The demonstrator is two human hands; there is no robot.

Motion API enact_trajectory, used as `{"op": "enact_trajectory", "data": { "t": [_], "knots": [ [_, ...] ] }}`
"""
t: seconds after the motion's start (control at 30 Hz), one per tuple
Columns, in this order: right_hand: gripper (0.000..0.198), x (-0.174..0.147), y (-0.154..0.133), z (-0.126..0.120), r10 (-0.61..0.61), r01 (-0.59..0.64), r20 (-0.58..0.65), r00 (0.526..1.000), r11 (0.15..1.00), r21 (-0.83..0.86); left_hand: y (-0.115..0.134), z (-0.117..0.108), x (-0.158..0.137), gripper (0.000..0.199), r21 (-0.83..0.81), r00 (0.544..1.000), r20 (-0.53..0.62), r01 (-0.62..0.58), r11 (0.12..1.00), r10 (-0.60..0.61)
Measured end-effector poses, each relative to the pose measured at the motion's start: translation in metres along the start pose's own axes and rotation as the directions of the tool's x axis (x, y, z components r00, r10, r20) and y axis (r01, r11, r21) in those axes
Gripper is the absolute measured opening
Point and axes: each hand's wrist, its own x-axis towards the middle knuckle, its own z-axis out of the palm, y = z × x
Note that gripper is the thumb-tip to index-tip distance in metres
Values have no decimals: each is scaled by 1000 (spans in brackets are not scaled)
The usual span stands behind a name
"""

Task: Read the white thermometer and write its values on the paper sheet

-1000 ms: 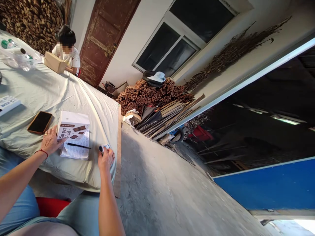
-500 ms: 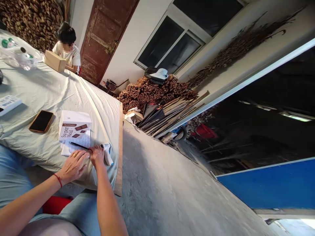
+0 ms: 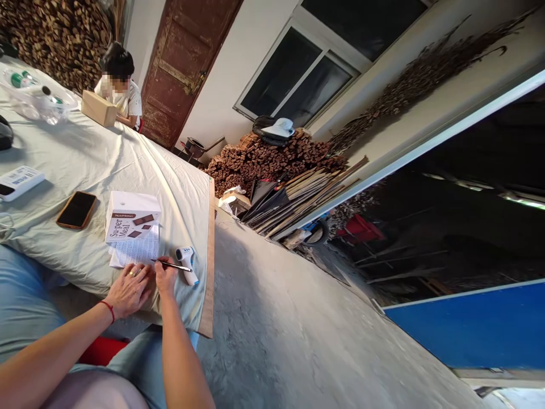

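With the pen (image 3: 176, 266) pinched in the right hand (image 3: 165, 278) at the lower right of the paper (image 3: 136, 250), slipping is best prevented by light pressure from the left hand (image 3: 129, 291), laid flat along the near edge, nothing visibly grasped.

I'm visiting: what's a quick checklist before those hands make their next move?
1. Pen in right hand: ok.
2. Pen tip on paper: cannot tell, too small.
3. Paper uncovered: not ok, the Super Meal box hides its far part.
4. Left hand pressing paper: cannot tell; it lies at the near edge.
5. Pen clear of the white-and-blue device: cannot tell; they overlap in view.
6. Phone away from hands: ok, left of the box.
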Motion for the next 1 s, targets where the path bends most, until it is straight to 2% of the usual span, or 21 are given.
{"op": "enact_trajectory", "data": {
  "t": [0.57, 1.0],
  "knots": [
    [16, 0, 3, 0, -72, 75, 22, 997, 979, -192, 0, 5, -2, 37, -12, 1000, -2, 3, 1000, -3],
    [12, -1, 3, 1, -79, 81, 17, 997, 979, -186, 1, -2, 0, 34, 18, 1000, 4, -3, 1000, 3]
  ]
}}
